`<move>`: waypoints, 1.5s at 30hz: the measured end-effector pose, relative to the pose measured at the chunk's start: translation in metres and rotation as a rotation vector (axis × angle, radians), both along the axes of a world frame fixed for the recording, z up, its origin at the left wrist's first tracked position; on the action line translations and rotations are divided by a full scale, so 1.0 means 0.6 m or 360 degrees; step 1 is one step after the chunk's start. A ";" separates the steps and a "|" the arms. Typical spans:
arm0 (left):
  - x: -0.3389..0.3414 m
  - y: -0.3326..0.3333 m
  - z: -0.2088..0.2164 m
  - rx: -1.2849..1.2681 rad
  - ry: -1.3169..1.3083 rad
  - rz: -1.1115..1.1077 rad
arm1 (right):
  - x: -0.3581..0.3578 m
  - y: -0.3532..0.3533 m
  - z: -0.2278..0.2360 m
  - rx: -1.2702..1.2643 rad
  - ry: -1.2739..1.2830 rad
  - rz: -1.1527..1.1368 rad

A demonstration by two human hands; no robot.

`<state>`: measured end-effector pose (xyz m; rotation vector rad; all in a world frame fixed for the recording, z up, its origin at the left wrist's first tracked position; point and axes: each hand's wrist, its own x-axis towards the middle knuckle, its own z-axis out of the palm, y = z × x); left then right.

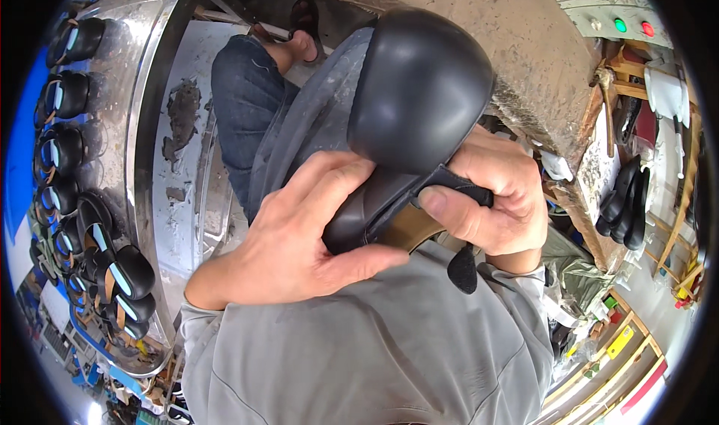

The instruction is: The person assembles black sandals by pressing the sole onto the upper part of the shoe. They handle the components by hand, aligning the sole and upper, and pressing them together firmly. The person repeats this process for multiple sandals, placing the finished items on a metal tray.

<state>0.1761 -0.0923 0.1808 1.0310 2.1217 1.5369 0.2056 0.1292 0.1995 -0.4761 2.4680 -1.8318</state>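
A black leather shoe (419, 88) with a broad, smooth, rounded toe is held over my lap, its toe pointing away from me. My left hand (288, 234) wraps round the shoe's left side, fingers near the back of the toe cap and thumb along the near edge. With thumb and fingers, my right hand (502, 193) pinches the black edge or strap at the right of the shoe's opening. Inside the opening a tan insole (408, 226) shows. Below my right hand hangs a black strap end (463, 270). The shoe's underside is hidden.
On the left, a metal table (142, 43) carries a row of black shoes (67, 92) with light blue linings. A worn tan bench (547, 58) stands ahead to the right, with a hammer (605, 88) at its edge. Dark shoe forms (625, 204) sit beyond; a wooden rack (599, 365) is lower right.
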 end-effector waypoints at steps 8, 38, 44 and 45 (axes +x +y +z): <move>0.032 0.004 -0.011 -0.0092 0.0279 0.0289 | -0.001 0.000 -0.013 0.0034 -0.0002 0.0049; 0.002 0.023 -0.008 -0.0166 0.0863 0.0185 | -0.072 0.029 -0.094 -0.0960 -0.0183 -0.0032; 0.021 -0.020 -0.022 0.0018 0.0080 0.0270 | -0.086 -0.002 -0.095 -0.1152 -0.0221 -0.0313; 0.024 -0.024 -0.031 0.0030 0.0159 0.0307 | -0.085 -0.005 -0.098 -0.1176 -0.0223 -0.0341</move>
